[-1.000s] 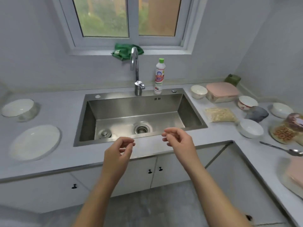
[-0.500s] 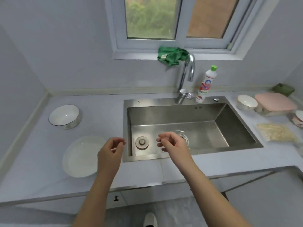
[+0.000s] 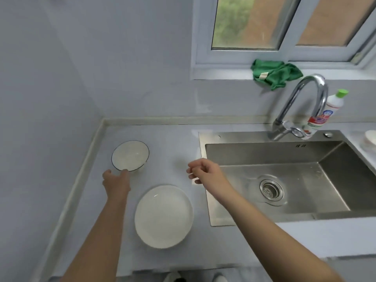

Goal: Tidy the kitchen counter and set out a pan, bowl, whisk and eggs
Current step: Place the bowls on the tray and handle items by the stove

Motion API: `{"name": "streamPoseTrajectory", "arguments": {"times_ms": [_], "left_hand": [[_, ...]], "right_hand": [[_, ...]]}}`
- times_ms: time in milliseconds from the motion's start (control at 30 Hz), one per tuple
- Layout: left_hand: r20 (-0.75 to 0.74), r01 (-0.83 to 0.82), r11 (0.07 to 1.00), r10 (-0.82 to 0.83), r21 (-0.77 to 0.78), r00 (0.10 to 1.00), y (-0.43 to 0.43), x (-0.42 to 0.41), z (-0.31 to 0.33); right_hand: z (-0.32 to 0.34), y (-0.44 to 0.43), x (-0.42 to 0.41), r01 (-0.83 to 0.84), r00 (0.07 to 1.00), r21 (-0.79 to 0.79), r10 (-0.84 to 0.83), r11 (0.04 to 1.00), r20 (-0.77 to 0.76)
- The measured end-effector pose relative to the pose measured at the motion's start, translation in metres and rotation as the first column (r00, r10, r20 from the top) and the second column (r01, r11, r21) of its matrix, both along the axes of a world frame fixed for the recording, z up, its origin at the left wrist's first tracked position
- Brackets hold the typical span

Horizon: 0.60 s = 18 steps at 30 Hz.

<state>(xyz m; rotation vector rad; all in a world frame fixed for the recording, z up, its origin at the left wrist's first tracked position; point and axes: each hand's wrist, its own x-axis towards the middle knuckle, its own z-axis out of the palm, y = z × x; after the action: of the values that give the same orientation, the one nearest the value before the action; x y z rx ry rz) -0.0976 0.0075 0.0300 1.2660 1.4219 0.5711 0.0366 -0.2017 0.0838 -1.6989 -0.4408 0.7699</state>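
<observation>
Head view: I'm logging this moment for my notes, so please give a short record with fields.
left hand: at the bowl's near rim, grip unclear
right hand: loosely curled, empty, above the counter beside the sink
bowl: upright, back-left of the plate, apart from it
plate: on the counter, left of the sink
windowsill: green cloth
behind the faucet: green-capped bottle

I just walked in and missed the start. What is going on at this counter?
A person stands at a kitchen counter beside the sink. The left hand touches the near rim of a white bowl with a dark edge; whether it grips it yet is unclear. The right hand hovers above the counter, fingers loosely curled, holding nothing. A white plate lies between the two arms. No pan, whisk or eggs are in view.
</observation>
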Motion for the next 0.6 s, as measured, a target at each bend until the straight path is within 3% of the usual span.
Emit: {"name": "streamPoseTrajectory", "arguments": {"times_ms": [100, 200, 367, 500, 600], "left_hand": [[0.091, 0.047, 0.975, -0.028, -0.218, 0.995, 0.039, 0.010, -0.021], [0.166, 0.128, 0.952, -0.084, -0.277, 0.983, 0.058, 0.015, -0.031], [0.146, 0.162, 0.971, -0.137, -0.177, 0.980, 0.071, 0.015, -0.035], [0.054, 0.388, 0.918, -0.384, -0.080, 0.922, 0.052, 0.015, -0.012], [0.035, 0.565, 0.823, -0.564, -0.055, 0.825, 0.029, 0.015, 0.008]], "right_hand": [[-0.009, 0.024, -0.007, 0.037, 0.999, -0.027, -0.037, 0.999, -0.011], [-0.020, 0.038, -0.017, 0.047, 0.998, -0.084, -0.050, 0.995, -0.026], [-0.029, 0.043, -0.023, 0.074, 0.993, -0.155, -0.087, 0.985, -0.076], [-0.021, 0.051, -0.024, 0.084, 0.977, -0.171, -0.115, 0.982, -0.177], [-0.018, 0.054, -0.026, 0.044, 0.979, -0.206, -0.083, 0.978, -0.186]]}}
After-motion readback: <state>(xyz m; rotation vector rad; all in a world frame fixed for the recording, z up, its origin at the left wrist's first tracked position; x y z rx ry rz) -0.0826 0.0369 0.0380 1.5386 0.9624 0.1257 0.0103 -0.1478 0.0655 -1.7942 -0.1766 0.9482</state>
